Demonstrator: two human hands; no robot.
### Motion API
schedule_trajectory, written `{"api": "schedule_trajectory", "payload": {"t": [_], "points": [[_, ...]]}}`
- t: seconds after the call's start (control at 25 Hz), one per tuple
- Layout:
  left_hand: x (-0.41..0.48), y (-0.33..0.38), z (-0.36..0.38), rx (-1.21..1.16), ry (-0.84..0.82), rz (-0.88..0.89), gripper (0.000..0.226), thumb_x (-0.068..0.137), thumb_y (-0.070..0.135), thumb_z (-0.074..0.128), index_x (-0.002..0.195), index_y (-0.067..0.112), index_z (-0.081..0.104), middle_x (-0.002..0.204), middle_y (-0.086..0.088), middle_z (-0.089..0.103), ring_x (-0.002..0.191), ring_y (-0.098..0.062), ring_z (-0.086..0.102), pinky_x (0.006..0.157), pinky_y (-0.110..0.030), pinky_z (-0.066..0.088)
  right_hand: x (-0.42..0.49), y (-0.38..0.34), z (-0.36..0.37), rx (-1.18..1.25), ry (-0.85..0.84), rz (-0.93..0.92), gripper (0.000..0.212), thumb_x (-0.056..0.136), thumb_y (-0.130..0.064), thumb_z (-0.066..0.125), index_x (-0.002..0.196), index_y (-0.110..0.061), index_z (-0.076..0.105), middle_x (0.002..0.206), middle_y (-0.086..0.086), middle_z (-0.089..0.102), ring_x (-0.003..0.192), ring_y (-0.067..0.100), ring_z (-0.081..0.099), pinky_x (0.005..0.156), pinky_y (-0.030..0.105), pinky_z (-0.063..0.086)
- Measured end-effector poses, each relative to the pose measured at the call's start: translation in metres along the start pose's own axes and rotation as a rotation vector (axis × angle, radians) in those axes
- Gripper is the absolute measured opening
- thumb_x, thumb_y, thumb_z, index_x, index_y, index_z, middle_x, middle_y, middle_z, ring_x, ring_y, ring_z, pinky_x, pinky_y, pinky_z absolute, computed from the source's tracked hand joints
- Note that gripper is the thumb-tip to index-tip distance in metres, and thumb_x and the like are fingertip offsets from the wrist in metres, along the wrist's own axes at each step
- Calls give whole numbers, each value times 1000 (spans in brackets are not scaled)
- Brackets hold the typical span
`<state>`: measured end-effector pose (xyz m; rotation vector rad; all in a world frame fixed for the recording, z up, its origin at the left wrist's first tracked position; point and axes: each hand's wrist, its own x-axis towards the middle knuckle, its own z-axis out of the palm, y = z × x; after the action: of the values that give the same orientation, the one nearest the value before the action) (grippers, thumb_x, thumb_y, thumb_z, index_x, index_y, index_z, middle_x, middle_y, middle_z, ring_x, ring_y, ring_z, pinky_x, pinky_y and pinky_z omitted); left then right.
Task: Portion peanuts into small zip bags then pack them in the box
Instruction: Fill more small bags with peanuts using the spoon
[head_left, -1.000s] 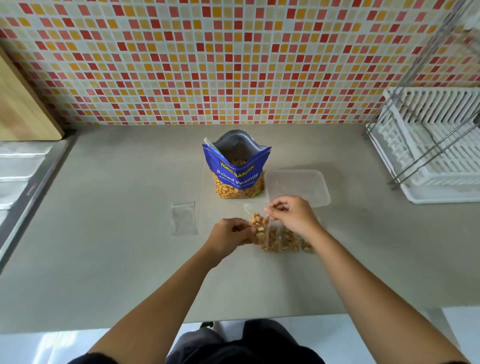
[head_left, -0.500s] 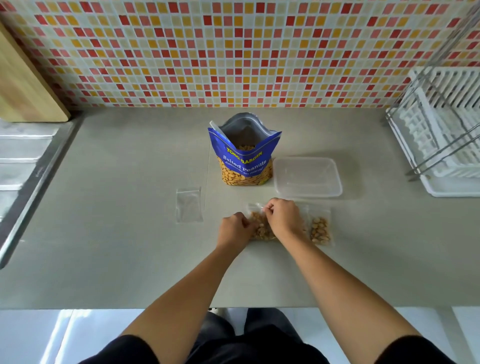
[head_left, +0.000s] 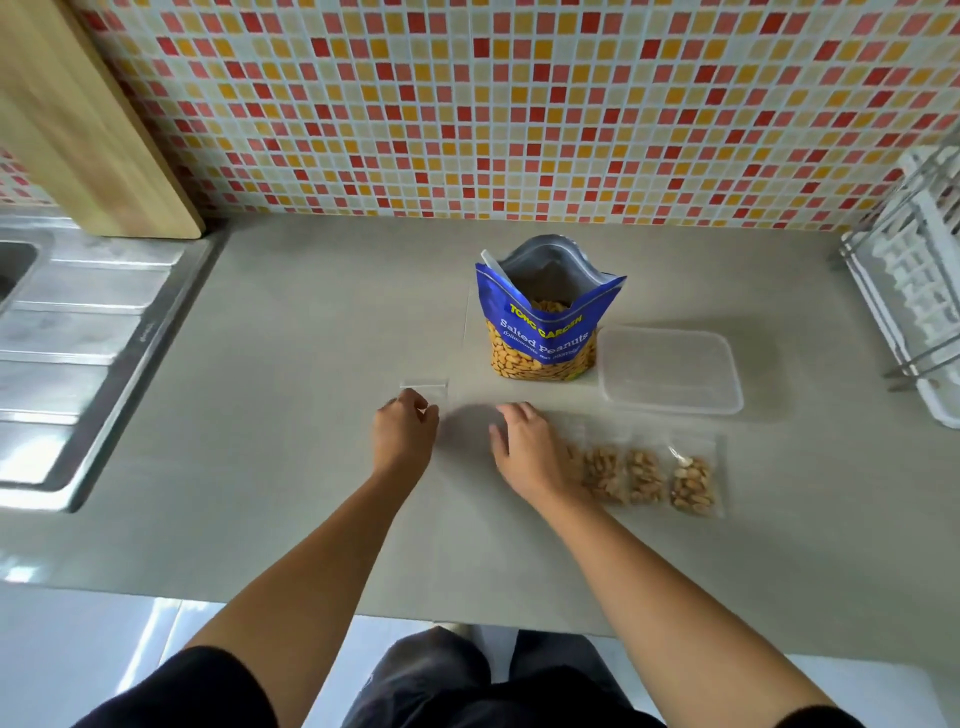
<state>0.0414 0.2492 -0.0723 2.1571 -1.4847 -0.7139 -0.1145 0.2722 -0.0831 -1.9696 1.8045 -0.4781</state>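
Peanuts (head_left: 602, 473) fill three small clear zip bags (head_left: 691, 483) just right-front of the open blue foil pouch (head_left: 545, 332), none yet packed in the clear plastic box (head_left: 670, 369) beside it; your right hand (head_left: 524, 452) lies slack, empty, your left hand (head_left: 405, 431) curls at an empty clear bag (head_left: 425, 388) left-front of it, grip unclear.

Grey countertop (head_left: 291, 467) bore, mid-surface, a standing peanut pouch (head_left: 545, 332); clear plastic box (head_left: 670, 369) just beside it; filled zip bags (head_left: 644, 475) nearer the front edge.

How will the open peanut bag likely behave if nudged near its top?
The peanut bag stands upright with nuts filling its lower part, so light pushes probably won't tip it. Its open top looks soft and likely crumples; a hard shove might spill nuts.
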Motion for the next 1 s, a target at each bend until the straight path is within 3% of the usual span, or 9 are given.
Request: {"api": "schedule_trajectory", "payload": {"t": [0.08, 0.16, 0.32, 0.4, 0.52, 0.64, 0.8, 0.92, 1.0], "points": [[13, -12, -9, 23, 5, 5, 23, 88, 16, 56, 105, 2, 63, 102, -18, 64, 93, -34, 59, 75, -31, 42, 0, -13, 26, -8, -102, 7, 41, 94, -18, 44, 132, -1, 45, 139, 19, 45, 125, 32, 47, 102, 36, 38], [26, -23, -15, 39, -17, 65, 26, 88, 12, 55, 112, 3, 62, 110, -19, 61, 97, -34, 59, 82, -33, 45, -2, -22, 46, -16, -130, 34, 46, 93, -18, 43, 134, 2, 41, 146, 22, 36, 135, 33, 38, 109, 37, 33], [45, -32, -17, 125, -147, 192, 46, 88, 9, 53, 134, 10, 48, 134, -13, 49, 119, -35, 47, 101, -36, 37, -4, -31, 65, -140, -74, 21, 55, 79, -31, 40, 116, 4, 59, 126, 25, 57, 119, 36, 55, 94, 44, 48], [50, -31, -17, 173, -201, 215, 51, 89, 13, 54, 139, 14, 42, 140, -9, 45, 123, -34, 39, 104, -32, 29, -7, -32, 68, -218, -30, 20, 59, 79, -35, 36, 119, 2, 59, 128, 22, 58, 122, 32, 54, 103, 36, 41], [59, -29, -17, 214, -247, 227, 53, 90, 17, 56, 140, 16, 40, 135, -10, 45, 121, -34, 39, 102, -35, 32, -8, -32, 71, -213, -14, 43, 60, 83, -36, 35, 124, 2, 56, 133, 22, 54, 125, 32, 51, 107, 35, 24], [63, -29, -17, 212, -272, 219, 44, 87, 14, 58, 130, 13, 52, 118, -15, 51, 111, -34, 49, 91, -34, 41, -10, -30, 74, -228, -7, 28, 61, 84, -38, 35, 125, 2, 54, 134, 22, 52, 126, 32, 50, 107, 35, 22], [63, -24, -27, 3, -284, 129, 13, 85, 6, 57, 94, 3, 66, 91, -8, 57, 83, -27, 54, 65, -24, 40, -8, -27, 73, -157, -20, 15, 66, 84, -42, 31, 130, 2, 50, 140, 21, 46, 131, 32, 44, 113, 33, 20], [60, -17, -46, -424, -423, -60, 8, 82, 2, 64, 84, 9, 64, 91, -3, 62, 82, -17, 58, 65, -17, 50, -5, -35, 55, 204, -58, 90, 80, 86, -59, 22, 142, -3, 33, 152, 14, 30, 142, 24, 23, 115, 28, 12], [54, -9, -56, -588, -489, -103, 13, 82, -2, 64, 82, 10, 61, 83, -4, 59, 74, -13, 57, 61, -15, 52, -1, -43, 39, 543, -20, 238, 72, 89, -58, 42, 141, -8, 34, 145, 9, 39, 135, 19, 34, 108, 22, 23]]}}
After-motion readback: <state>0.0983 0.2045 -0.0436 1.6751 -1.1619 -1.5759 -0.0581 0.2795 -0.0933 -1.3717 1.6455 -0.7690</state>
